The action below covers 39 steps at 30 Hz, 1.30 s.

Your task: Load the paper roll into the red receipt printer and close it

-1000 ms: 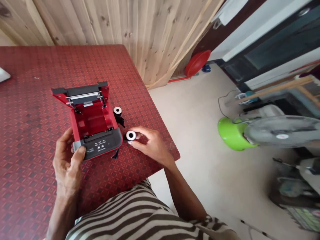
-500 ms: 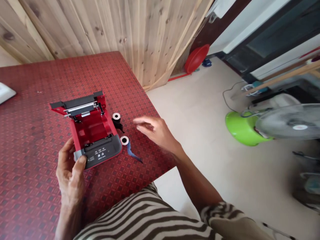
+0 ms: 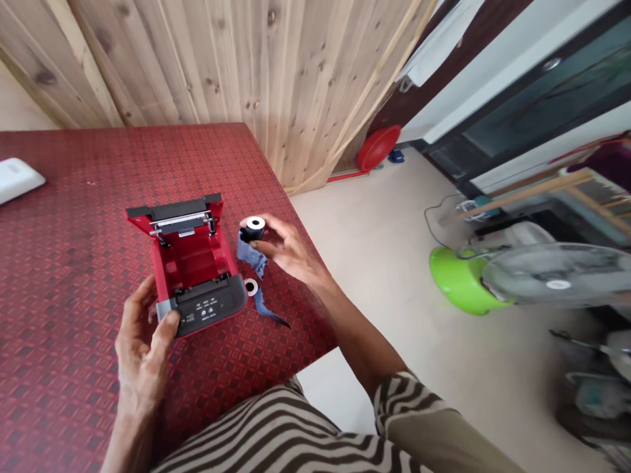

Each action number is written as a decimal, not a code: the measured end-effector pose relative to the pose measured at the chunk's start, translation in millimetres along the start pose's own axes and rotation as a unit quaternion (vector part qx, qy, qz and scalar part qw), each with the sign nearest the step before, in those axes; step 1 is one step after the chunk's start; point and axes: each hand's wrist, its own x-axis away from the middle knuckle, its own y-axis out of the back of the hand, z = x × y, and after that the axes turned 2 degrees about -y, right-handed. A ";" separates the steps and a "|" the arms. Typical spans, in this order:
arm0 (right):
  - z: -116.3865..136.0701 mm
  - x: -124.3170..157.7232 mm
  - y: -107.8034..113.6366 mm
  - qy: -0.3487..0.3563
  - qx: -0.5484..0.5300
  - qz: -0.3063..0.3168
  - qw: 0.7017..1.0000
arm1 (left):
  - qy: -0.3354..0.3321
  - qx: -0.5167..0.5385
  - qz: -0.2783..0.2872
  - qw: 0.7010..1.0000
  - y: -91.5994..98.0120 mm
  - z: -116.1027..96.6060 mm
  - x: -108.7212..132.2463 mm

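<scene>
Red tabletop point(image 3: 73, 263), printer point(image 3: 207, 299) between hands point(image 3: 144, 351) point(image 3: 292, 255)

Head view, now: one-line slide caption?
Left hand on an open red device, right hand holding a dark roll; second roll nearby.

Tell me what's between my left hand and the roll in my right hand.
In the head view, the open red printer lies between your left hand and the roll in your right hand.
</scene>
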 end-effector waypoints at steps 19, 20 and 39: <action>90.9 19.2 -15.4 0.001 -0.068 0.110 0.992 | -0.146 -0.170 -0.018 0.974 7.9 -69.5 5.6; 90.3 17.9 -15.3 0.017 -0.020 0.102 0.994 | -0.151 -0.174 -0.009 0.973 8.7 -69.9 9.2; 120.5 -26.8 -78.1 0.026 0.505 0.233 0.831 | -0.156 -0.383 0.008 0.911 -21.7 -80.4 3.8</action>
